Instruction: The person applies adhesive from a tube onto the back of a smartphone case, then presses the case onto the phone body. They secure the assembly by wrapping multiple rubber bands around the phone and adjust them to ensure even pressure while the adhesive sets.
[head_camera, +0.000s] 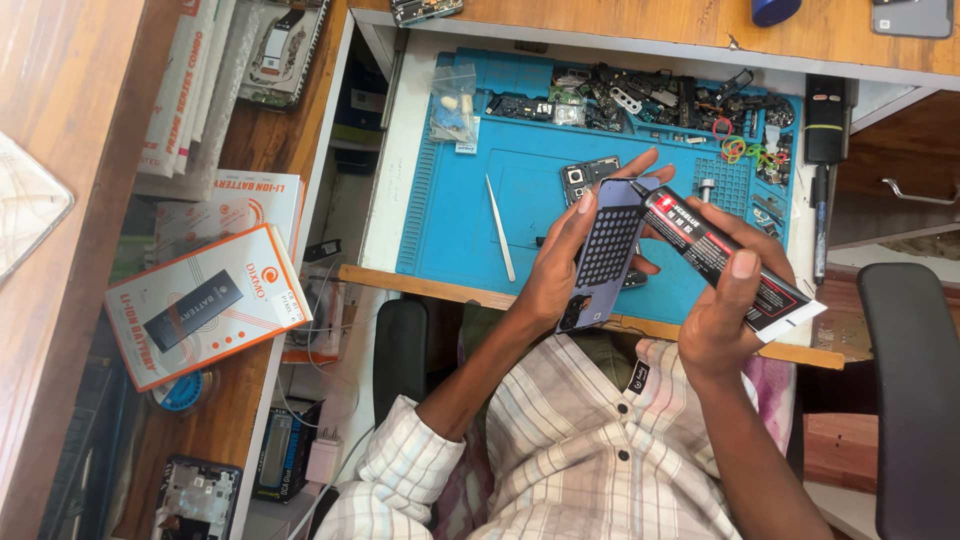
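Left hand (560, 262) grips the phone back cover (600, 255) by its edges, above the blue repair mat (470, 210). Right hand (725, 310) is closed round the black glue tube (715, 250), nozzle touching the cover's top corner. Cover's inner side is turned away; palms partly hidden. Tweezers (499, 228) lie left on the mat.

The mat (470, 220) was bright blue, and the tube (715, 255) was black with red and white bands. At nine o'clock lay a white box (205, 305) edged in orange, and at six o'clock a cream plaid shirt (570, 450).
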